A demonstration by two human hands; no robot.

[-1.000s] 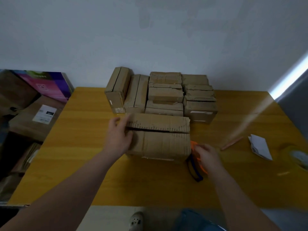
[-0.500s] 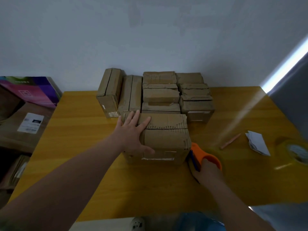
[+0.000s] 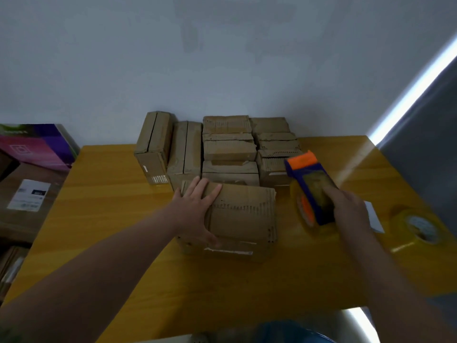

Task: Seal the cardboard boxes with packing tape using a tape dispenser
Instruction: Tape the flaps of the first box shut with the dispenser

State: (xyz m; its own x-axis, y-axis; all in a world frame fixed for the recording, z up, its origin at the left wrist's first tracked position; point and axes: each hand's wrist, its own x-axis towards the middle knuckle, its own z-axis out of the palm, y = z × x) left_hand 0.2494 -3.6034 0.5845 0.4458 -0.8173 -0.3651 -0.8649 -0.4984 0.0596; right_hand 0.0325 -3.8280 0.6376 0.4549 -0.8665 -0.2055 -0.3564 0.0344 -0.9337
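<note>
A brown cardboard box [image 3: 244, 214] lies on the yellow wooden table [image 3: 113, 219] in front of me, its top flaps meeting along a ragged seam. My left hand [image 3: 197, 209] presses flat on the box's left end, fingers spread, thumb down the front. My right hand [image 3: 346, 209] grips an orange and blue tape dispenser [image 3: 310, 186], lifted above the table just right of the box, its orange front pointing away from me. A roll of clear tape sits in it.
Several more cardboard boxes [image 3: 222, 144] are stacked against the wall behind the near box. A spare tape roll [image 3: 418, 225] and a white paper [image 3: 373, 216] lie at the right. Cartons and a purple box [image 3: 37, 144] stand left of the table.
My right hand has lifted the dispenser from the table beside the box's front corner up and to the right. My left hand stays pressed on the box.
</note>
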